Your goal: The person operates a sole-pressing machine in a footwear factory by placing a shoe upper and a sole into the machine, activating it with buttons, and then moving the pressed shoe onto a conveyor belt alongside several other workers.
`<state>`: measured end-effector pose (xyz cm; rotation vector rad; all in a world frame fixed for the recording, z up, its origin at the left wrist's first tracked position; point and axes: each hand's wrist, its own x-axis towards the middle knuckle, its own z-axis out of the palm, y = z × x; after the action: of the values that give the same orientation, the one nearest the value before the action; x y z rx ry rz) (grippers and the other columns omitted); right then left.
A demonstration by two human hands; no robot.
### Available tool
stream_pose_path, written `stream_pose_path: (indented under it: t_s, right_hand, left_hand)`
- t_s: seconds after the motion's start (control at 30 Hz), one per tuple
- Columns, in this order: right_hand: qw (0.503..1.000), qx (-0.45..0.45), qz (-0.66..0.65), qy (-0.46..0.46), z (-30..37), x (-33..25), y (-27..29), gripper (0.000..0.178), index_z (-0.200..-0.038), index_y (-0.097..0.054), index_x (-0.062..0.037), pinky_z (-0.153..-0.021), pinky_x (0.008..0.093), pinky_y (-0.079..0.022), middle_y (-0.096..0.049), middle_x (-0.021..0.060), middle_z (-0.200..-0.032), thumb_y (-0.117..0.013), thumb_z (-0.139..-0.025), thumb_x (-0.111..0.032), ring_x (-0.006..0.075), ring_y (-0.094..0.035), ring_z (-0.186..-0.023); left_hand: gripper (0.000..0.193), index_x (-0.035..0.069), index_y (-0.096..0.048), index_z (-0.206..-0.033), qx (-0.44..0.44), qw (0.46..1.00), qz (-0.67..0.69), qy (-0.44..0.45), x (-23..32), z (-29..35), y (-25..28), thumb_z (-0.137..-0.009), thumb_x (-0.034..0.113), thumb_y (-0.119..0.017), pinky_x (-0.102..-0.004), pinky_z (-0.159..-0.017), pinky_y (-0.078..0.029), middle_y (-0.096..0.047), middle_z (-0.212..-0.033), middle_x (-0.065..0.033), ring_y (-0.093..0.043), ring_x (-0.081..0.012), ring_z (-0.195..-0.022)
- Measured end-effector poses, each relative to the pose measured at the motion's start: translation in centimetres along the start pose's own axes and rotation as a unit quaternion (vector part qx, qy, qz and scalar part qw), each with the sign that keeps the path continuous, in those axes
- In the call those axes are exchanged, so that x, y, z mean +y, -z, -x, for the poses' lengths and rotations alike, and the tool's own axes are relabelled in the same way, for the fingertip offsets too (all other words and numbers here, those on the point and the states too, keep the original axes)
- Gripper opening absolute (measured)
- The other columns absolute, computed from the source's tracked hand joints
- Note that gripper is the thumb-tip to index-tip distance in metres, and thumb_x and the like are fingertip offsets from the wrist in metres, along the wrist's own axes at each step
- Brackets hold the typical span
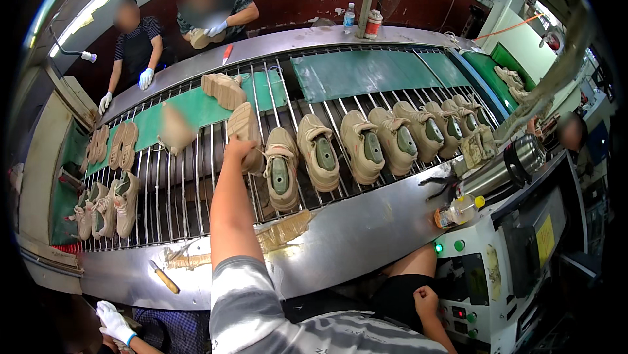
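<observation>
My left arm stretches across the steel ledge to the rod conveyor, where my left hand is closed on the heel end of a beige shoe. Its sole faces up toward me. Just right of it, a beige shoe with a green last stands upright on the rods, first of a row of several like it. Beyond the held one, another beige shoe lies tipped over at the green sheet. Down by my thigh, my right hand is curled closed beside the control panel, with nothing visible in it.
Several more shoes sit at the conveyor's left end. A wooden-handled knife lies on the near ledge. A drink bottle and a steel flask stand right. Across, one gloved co-worker holds a shoe.
</observation>
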<state>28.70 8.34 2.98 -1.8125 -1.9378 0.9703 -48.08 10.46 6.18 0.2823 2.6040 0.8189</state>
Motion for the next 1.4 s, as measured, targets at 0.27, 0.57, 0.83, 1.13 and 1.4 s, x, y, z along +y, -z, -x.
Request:
stream_pose_path:
  t_s: [0.27,0.57,0.83,1.13,1.4]
  right_hand:
    - [0.999,-0.027,-0.004,0.018,-1.3,1.3,0.9,0.005,-0.072,-0.062,-0.0017,-0.054,0.0301,-0.045,-0.057,0.0069,-0.059,-0.062,-0.076,-0.005,0.0150,-0.056,-0.053]
    - [0.979,0.005,-0.141,0.146,1.1,0.9,-1.1,0.007,-0.077,-0.058,-0.0024,-0.055,0.0239,-0.042,-0.053,0.0000,-0.064,-0.061,-0.084,-0.002,0.0074,-0.051,-0.059]
    - [0.874,-0.239,-0.371,0.204,2.2,-9.8,-1.1,0.022,-0.106,-0.059,-0.0043,-0.064,0.0238,-0.046,-0.060,0.0028,-0.087,-0.063,-0.085,-0.008,0.0104,-0.056,-0.075]
    - [0.471,-0.286,-0.820,0.154,5.1,-12.7,14.3,0.055,-0.137,-0.045,-0.0072,-0.096,0.0402,-0.046,-0.058,0.0130,-0.127,-0.056,-0.089,-0.031,0.0300,-0.056,-0.116]
    - [0.537,0.152,-0.829,0.044,15.4,13.5,26.0,0.065,-0.132,-0.049,-0.0030,-0.097,0.0454,-0.046,-0.060,0.0157,-0.121,-0.055,-0.077,-0.037,0.0328,-0.060,-0.108]
  left_hand:
    - [0.075,0.000,-0.051,-0.131,-0.101,0.943,0.318,-0.018,-5.2,2.2,3.8,-0.061,0.011,-0.072,-0.0391,-0.083,-0.051,-0.062,-0.114,-0.0173,-0.063,-0.0286,-0.098]
    - [0.074,-0.001,-0.041,-0.138,-0.117,0.620,0.776,0.006,-26.1,37.7,5.0,-0.071,0.026,-0.058,-0.0480,-0.105,-0.041,-0.052,-0.133,-0.0196,-0.052,-0.0371,-0.120]
    - [0.094,0.002,-0.031,-0.145,-0.413,0.490,0.766,-0.052,-16.4,47.5,-3.9,-0.065,0.038,-0.067,-0.0540,-0.102,-0.043,-0.043,-0.139,-0.0248,-0.048,-0.0424,-0.123]
    - [0.053,0.004,-0.048,-0.133,-0.759,0.520,0.368,-0.137,5.1,61.1,-10.6,-0.090,0.033,-0.059,-0.0443,-0.086,-0.053,-0.058,-0.122,-0.0170,-0.062,-0.0294,-0.101]
    - [0.040,0.001,-0.065,-0.085,-0.730,0.591,-0.257,-0.227,0.8,64.5,-26.2,-0.094,0.038,-0.055,-0.0283,-0.044,-0.045,-0.064,-0.064,-0.0078,-0.059,-0.0164,-0.050]
